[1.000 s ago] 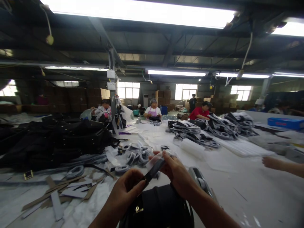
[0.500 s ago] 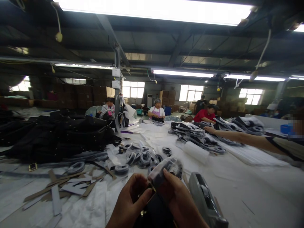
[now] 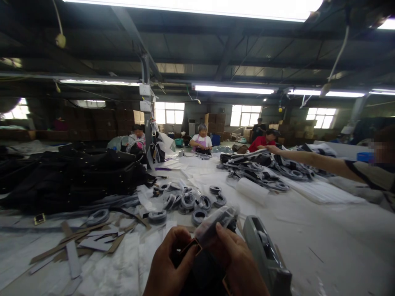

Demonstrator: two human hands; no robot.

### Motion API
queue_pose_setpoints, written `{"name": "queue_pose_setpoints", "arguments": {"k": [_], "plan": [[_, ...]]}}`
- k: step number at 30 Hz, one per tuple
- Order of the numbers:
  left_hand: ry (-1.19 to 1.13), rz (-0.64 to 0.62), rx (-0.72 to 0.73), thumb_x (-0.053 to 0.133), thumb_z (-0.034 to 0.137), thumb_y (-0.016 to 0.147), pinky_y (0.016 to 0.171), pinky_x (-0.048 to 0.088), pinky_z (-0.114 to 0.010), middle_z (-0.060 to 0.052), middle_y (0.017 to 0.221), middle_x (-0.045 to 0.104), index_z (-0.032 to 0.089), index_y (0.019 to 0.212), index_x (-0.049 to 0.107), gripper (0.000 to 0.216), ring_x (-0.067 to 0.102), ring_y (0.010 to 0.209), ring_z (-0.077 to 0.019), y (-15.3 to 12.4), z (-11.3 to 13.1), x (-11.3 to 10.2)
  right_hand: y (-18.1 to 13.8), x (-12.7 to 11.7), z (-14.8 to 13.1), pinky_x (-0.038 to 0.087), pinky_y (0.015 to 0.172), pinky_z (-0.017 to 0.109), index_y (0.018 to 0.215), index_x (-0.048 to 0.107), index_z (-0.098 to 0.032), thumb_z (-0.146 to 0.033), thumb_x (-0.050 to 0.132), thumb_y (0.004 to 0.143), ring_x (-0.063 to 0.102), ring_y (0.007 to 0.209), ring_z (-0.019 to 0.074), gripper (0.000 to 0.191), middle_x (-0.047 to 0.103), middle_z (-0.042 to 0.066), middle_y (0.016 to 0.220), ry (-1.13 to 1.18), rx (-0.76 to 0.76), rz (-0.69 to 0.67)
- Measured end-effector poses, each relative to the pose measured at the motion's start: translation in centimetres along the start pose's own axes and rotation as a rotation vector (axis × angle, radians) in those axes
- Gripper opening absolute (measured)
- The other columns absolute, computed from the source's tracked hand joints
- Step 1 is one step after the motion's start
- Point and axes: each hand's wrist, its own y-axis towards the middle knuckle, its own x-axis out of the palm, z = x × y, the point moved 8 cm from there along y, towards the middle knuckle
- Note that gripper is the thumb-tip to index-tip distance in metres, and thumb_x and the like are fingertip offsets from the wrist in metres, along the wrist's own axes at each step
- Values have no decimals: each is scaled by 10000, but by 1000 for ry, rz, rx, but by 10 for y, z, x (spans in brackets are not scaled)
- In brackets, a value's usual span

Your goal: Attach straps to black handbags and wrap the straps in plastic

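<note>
Low in the middle of the head view, my left hand (image 3: 171, 261) pinches a gold rectangular buckle (image 3: 198, 246) between thumb and fingers. My right hand (image 3: 239, 261) grips a dark strap wrapped in clear plastic (image 3: 214, 225), right beside the buckle. Black material (image 3: 205, 273) hangs below and between both hands, mostly in shadow, so its shape is unclear. Close to the right of my right hand stands a grey tape dispenser (image 3: 266, 257). Several plastic-wrapped strap coils (image 3: 188, 200) lie on the table just beyond my hands.
Black bags with gold studs (image 3: 77, 176) are heaped at left. Cardboard strips (image 3: 101, 242) and a loose gold buckle (image 3: 39, 219) lie nearer. A co-worker's arm (image 3: 314, 160) reaches in from the right over piled wrapped straps (image 3: 262, 170). A white roll (image 3: 251, 190) lies before them.
The wrapped strap in my right hand has tilted slightly, and the gold buckle shows more clearly. The co-worker's arm at right reaches farther out and higher. The view has shifted a little.
</note>
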Motion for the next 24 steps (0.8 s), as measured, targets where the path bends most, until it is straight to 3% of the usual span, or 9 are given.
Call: {"name": "queue_pose_setpoints", "arguments": {"k": [5,8,10,13,16,21,24], "plan": [[-82,44,-23,762,405,739,680,525,-217,30,776,645,238,979,602,333,657,756,-165,3,-2,-2,-5,12,7,441,1036,405,1207,674,-196,-497,686,829,614,1156,299,484,703,103,1187,-176,-148,-85],[-84,34,-35,746,417,758,733,545,-239,2,856,683,241,1048,618,362,680,828,-189,8,-9,-4,-6,15,25,419,1067,398,1235,653,-214,-550,707,783,567,1229,309,566,676,104,1242,-240,-220,-49],[-27,12,-9,737,417,771,811,545,-264,-38,969,692,224,984,659,298,677,934,-219,11,-11,-7,-4,17,37,447,1036,410,1217,664,-200,-594,682,780,596,1188,323,589,694,121,1202,-267,-237,-35],[11,-5,21,736,428,771,931,510,-288,-81,1244,620,210,878,697,246,585,1185,-281,13,-13,-10,-1,28,45,468,995,407,1186,684,-179,-608,604,838,650,1087,311,557,720,124,1136,-318,-242,-128],[-72,-59,-81,702,474,798,975,491,-310,-71,1417,529,222,919,690,280,520,1282,-302,13,-14,-9,-3,38,43,483,950,387,1156,704,-181,-613,554,871,669,1024,296,540,738,109,1083,-339,-234,-195],[-160,-196,-286,461,600,915,943,495,-358,-108,1208,698,217,1255,586,528,626,1154,-276,26,5,5,-7,37,39,497,835,317,1113,718,-173,-582,493,920,685,930,267,505,750,107,1018,-445,-273,-70],[-60,-359,-348,488,594,906,813,518,-321,-100,977,768,166,1221,637,551,698,967,-264,42,20,21,-8,38,44,494,746,291,1043,730,-158,-591,460,931,697,873,262,523,762,115,949,-453,-245,-75]]}}
